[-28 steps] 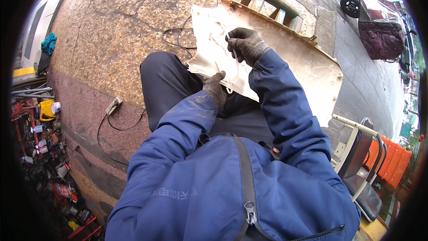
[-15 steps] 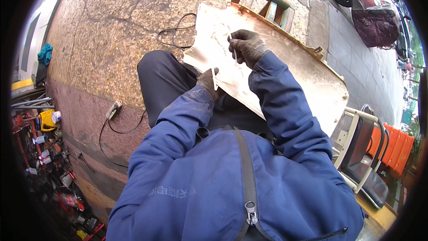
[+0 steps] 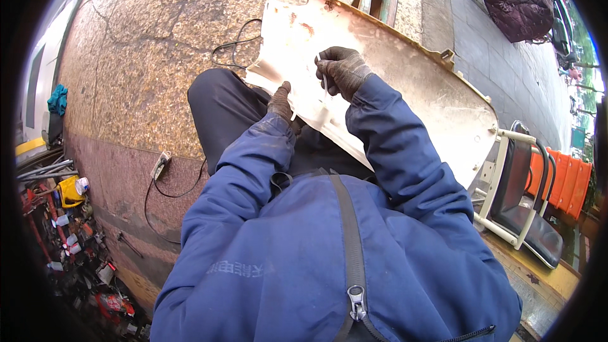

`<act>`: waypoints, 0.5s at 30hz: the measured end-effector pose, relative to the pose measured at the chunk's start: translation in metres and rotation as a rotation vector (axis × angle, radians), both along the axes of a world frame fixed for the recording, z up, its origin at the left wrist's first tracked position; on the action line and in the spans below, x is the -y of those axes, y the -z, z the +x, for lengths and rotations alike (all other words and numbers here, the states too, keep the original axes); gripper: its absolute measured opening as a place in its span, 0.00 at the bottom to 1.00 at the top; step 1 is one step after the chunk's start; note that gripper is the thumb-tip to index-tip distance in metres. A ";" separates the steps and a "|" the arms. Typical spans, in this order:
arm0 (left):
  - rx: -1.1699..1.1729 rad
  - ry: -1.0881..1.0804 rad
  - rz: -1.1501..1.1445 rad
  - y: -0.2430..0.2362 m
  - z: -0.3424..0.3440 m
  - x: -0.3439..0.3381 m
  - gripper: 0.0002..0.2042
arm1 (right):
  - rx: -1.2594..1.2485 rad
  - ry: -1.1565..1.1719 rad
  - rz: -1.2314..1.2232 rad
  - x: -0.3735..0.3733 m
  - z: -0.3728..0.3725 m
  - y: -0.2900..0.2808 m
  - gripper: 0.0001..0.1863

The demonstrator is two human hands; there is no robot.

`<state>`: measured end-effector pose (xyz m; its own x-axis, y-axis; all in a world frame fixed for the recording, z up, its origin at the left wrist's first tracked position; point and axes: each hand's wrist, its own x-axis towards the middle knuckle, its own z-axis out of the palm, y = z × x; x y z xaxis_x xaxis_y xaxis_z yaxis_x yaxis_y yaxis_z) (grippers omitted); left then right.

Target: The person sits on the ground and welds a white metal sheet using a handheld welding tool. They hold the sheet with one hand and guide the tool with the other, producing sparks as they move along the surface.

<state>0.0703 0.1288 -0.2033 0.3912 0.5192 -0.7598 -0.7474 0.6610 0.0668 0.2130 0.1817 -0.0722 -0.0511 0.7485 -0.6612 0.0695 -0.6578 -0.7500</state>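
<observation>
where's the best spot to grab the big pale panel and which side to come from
The panel is long and broad, so probably best held at its left and right ends, coming in from both sides for balance. The projecting tab on its far edge is better avoided. The right hand, pinching a thin white strip, would need freeing first.

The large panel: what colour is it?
The panel is mostly off-white with brown stains, best seen in the head view.
</observation>
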 end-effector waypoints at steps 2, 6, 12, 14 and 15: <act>-0.067 0.037 -0.132 -0.007 0.003 0.000 0.23 | -0.007 0.005 0.016 0.001 0.004 0.003 0.05; -0.152 -0.012 -0.186 -0.015 0.012 -0.001 0.22 | 0.010 0.000 0.001 -0.003 0.007 0.007 0.05; -0.135 0.025 -0.183 -0.018 0.016 -0.004 0.23 | 0.026 -0.048 0.001 -0.002 0.009 0.000 0.06; -0.140 0.031 -0.179 -0.023 0.020 -0.004 0.23 | 0.018 -0.040 -0.012 0.001 0.014 -0.004 0.06; -0.172 0.033 -0.179 -0.026 0.021 -0.003 0.24 | 0.028 -0.041 -0.015 0.002 0.013 -0.006 0.06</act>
